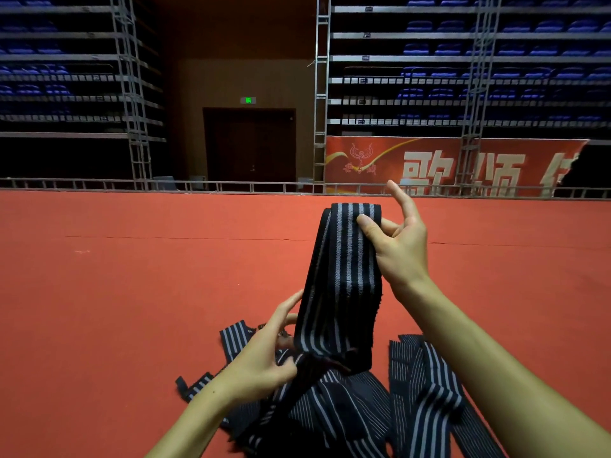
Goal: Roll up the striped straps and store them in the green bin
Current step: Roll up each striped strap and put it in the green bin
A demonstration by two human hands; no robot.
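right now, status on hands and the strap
Right hand pinches raised striped strap at top. Left hand grips it low. Loose straps piled on red carpet. Green bin unseen.

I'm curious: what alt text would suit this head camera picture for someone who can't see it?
Two bare hands hold up a dark striped strap over a red floor: the right hand pinches its top fold, the left hand grips its lower end. More loose straps lie below; empty blue seats rise behind.

The right hand is raised, thumb pressed onto the strap top, forefinger pointing up. The left hand sits lower, fingers curled, pinching the strap's lower end. Both forearms are bare.
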